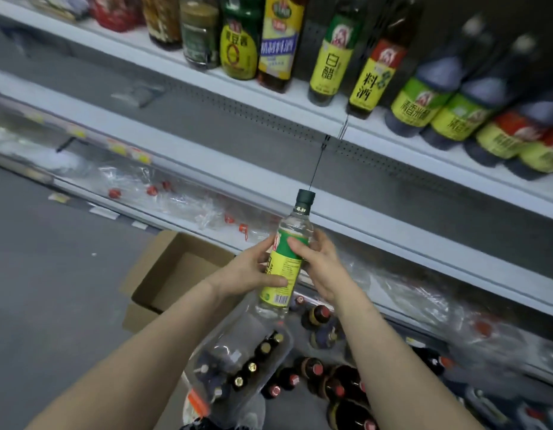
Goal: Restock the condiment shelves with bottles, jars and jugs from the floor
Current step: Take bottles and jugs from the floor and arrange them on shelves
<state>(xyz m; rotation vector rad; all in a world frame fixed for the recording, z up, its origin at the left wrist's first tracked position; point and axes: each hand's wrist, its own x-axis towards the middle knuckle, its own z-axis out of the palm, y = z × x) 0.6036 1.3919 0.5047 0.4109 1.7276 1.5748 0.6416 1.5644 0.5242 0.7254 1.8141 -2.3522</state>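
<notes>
I hold a clear vinegar bottle (286, 262) with a green-and-yellow label and a dark green cap upright in front of the shelves. My left hand (250, 271) grips its left side, thumb across the lower label. From the right, my right hand (318, 262) wraps the upper label. On the top shelf (300, 97) stands a matching white vinegar bottle (331, 60) beside a cooking wine bottle (374, 76). Several dark bottles with red and gold caps (318, 377) stand on the floor below.
An open cardboard box (172, 274) sits on the floor at left. A plastic-wrapped pack of bottles (238, 367) lies under my arms. Dark vinegar bottles (439, 110) crowd the top shelf's right end. The middle shelf (207, 169) shows bare board; wrapped goods (176, 197) fill the lower shelf.
</notes>
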